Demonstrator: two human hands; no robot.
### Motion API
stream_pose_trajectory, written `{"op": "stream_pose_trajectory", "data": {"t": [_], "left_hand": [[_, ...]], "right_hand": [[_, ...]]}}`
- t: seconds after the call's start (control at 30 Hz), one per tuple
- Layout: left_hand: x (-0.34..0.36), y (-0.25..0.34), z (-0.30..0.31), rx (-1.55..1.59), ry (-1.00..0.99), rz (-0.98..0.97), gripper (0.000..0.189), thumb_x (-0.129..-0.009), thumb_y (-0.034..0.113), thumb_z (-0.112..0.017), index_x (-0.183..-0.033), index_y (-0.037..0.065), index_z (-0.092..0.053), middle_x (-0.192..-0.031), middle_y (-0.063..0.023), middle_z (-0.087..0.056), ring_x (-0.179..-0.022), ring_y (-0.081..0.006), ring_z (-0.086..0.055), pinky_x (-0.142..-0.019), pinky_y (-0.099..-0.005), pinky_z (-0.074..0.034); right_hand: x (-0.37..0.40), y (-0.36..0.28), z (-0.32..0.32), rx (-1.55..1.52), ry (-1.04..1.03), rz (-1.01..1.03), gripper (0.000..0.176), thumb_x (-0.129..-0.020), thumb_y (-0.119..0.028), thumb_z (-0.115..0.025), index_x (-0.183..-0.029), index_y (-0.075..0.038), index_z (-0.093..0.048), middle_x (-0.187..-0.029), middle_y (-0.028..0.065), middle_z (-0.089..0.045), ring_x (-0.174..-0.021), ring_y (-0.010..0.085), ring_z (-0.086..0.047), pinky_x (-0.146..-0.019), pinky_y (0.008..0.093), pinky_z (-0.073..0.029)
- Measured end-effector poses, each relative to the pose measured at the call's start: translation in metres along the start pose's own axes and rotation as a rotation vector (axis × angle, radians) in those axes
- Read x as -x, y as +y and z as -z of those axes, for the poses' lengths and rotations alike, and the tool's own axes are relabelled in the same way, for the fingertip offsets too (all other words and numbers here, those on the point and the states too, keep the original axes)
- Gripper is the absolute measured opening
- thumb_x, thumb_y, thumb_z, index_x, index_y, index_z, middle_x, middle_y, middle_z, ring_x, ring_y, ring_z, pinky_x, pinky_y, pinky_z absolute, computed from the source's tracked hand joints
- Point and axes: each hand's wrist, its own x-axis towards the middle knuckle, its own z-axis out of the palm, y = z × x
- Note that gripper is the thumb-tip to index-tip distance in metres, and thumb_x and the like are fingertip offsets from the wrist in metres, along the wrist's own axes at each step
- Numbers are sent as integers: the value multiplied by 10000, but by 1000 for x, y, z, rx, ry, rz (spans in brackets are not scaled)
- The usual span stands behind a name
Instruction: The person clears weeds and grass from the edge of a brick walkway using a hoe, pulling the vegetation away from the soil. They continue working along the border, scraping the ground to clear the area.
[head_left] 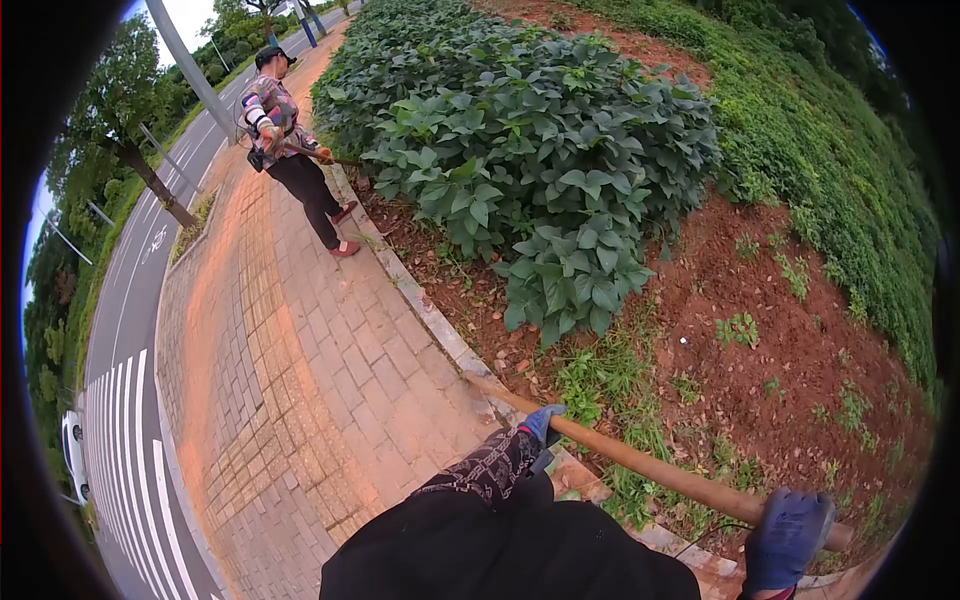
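A long wooden tool handle point(650, 468) slants across the lower right, from the kerb to past my right hand. My left hand point(541, 425), in a blue glove below a patterned dark sleeve, is wrapped round its upper left part. Near the other end, my right hand point(790, 540), also in a blue glove, is closed round the thick wood, and a short stub sticks out beyond it. No tool head can be made out. Under the handle are grass point(605, 385) and reddish soil point(720, 300).
A person point(280, 150) in a patterned top stands on the brick pavement point(310, 400), holding a long-handled tool toward leafy plants point(540, 150). A stone kerb point(410, 290) borders the soil. Left lie a road with a crossing point(125, 450), a pole point(190, 65) and a tree point(130, 150).
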Motion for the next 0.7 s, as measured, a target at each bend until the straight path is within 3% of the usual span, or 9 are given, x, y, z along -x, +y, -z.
{"op": "stream_pose_trajectory", "data": {"t": [0.07, 0.17, 0.3, 0.37, 0.4, 0.47, 0.57, 0.7], "left_hand": [[4, 7, -5, -18, 9, -4, 300, -901, 293, -607, -1112, 80, -604, -953, -92, -634, -849, -230, -632, -792, -386, -538], [26, 14, -20, 23, -3, 39, 225, -855, 240, -654, -1037, 109, -629, -909, -45, -635, -851, -204, -623, -821, -332, -515], [37, 18, -26, -4, 58, 79, 172, -847, 244, -658, -957, 121, -612, -843, -36, -623, -785, -180, -614, -742, -320, -517], [45, 20, -26, 16, 52, 115, 205, -836, 258, -676, -948, 104, -603, -797, -67, -620, -715, -214, -621, -670, -353, -540], [48, 19, -27, 13, 92, 122, 210, -824, 262, -689, -919, 99, -597, -758, -60, -621, -672, -208, -616, -630, -348, -533], [50, 21, -30, -4, 115, 174, 187, -835, 266, -676, -896, 112, -587, -723, -37, -602, -628, -185, -592, -590, -326, -507], [53, 21, -31, -58, 201, 218, 196, -839, 291, -673, -879, 121, -583, -693, -27, -592, -591, -169, -573, -547, -310, -481], [49, 17, -14, -60, 187, 220, 244, -833, 332, -676, -891, 108, -598, -702, -41, -607, -600, -194, -579, -559, -328, -485]], "right_hand": [[8, -16, -3, -201, 140, -160, 160, -638, -36, -581, -773, -43, -494, -722, 122, -487, -775, 329, -505, -893, 494, -379], [14, -15, -2, -318, 84, -168, 166, -633, -59, -595, -782, -27, -530, -723, 133, -517, -794, 328, -515, -908, 493, -369], [20, -17, -6, -283, 166, -190, 157, -637, -75, -606, -782, -20, -582, -722, 138, -567, -806, 312, -543, -922, 465, -369], [19, -16, -6, -229, -113, -177, 146, -659, -111, -608, -777, -26, -621, -719, 128, -605, -794, 288, -574, -924, 438, -374], [20, -14, -4, -232, -115, -193, 146, -659, -111, -608, -777, -26, -621, -719, 128, -605, -794, 288, -574, -924, 438, -374], [24, -11, -2, -259, -91, -95, 197, -800, -154, -509, -859, -13, -632, -678, 85, -567, -728, 248, -577, -941, 428, -372], [25, -13, 0, -267, -118, -142, 149, -732, -140, -542, -783, -33, -633, -719, 116, -613, -759, 265, -589, -921, 421, -380], [31, -16, -7, -266, 4, -140, 150, -752, -132, -517, -781, -38, -630, -714, 114, -605, -761, 270, -583, -924, 426, -379]]}}
